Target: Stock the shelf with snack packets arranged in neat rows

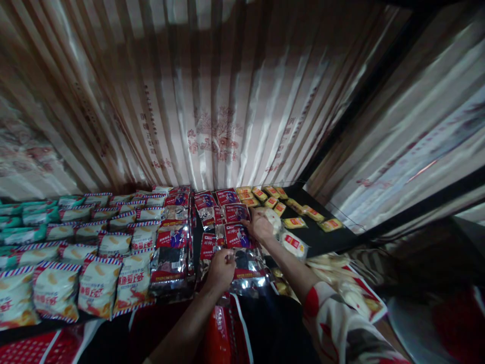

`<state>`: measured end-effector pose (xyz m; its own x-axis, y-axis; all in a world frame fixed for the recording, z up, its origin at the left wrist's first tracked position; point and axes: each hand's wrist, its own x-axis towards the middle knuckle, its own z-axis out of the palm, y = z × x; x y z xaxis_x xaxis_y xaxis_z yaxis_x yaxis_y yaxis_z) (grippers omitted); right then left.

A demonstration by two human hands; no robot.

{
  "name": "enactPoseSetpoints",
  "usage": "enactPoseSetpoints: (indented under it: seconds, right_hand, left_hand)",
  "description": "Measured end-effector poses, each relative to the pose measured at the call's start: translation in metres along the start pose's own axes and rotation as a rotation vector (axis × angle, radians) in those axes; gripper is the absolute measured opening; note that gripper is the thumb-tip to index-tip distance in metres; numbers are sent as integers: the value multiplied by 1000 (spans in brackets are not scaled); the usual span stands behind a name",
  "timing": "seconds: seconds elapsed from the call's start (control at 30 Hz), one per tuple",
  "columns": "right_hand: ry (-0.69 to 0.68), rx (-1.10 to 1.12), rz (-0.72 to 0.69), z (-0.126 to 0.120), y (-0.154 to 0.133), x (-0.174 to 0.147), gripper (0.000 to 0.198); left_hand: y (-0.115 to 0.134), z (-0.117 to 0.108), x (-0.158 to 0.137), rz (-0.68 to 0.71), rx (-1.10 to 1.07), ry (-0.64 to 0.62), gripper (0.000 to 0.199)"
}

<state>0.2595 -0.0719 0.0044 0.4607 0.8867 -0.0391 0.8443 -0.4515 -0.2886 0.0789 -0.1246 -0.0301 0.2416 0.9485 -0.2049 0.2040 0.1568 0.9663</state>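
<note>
A dark red snack bag (pixel 239 236) with a see-through lower part lies in front of me, on a stack of similar bags. My left hand (pixel 222 269) is closed at its left edge, fingers curled in a pinch. My right hand (pixel 260 225) reaches across to its upper right corner, with the fingertips closed on the edge. Just beyond the right hand is a clear-wrapped whitish packet (pixel 272 218). Another white packet with a red and yellow label (pixel 294 246) lies beside my right wrist. The palm sides of both hands are hidden.
Rows of white snack bags (pixel 100 285) fill the left, with green packets (pixel 34 216) farther left. A taller dark red stack (pixel 172 240) stands nearby. Small yellow packets (pixel 294 222) lie at right on the black table (pixel 322 242). Pleated curtains (pixel 215 101) hang behind.
</note>
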Motion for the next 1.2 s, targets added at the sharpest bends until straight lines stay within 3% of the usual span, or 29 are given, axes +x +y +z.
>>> enactPoseSetpoints:
  seconds: [0.13,0.4,0.57,0.67,0.83,1.03,1.2]
  right_hand:
    - [-23,105,57,4,10,4,54]
    - [32,226,59,10,17,12,41]
    - [-26,189,49,7,26,1,39]
    - [-62,160,40,3,27,-9,28]
    - [-39,201,66,-8,24,-20,18]
    - [-12,395,23,-12,24,-28,21]
    - [-46,583,46,-16,20,-41,25]
  left_hand:
    - [-5,11,-4,57,19,2,27]
    - [-4,12,-2,55,70,69,21]
    - [-5,14,-2,71,109,71,17]
    - [-6,15,-2,56,65,89,16]
    - [-8,15,-3,58,86,102,21]
    - [-2,12,-9,74,137,106,32]
    - [7,9,-17,42,48,90,31]
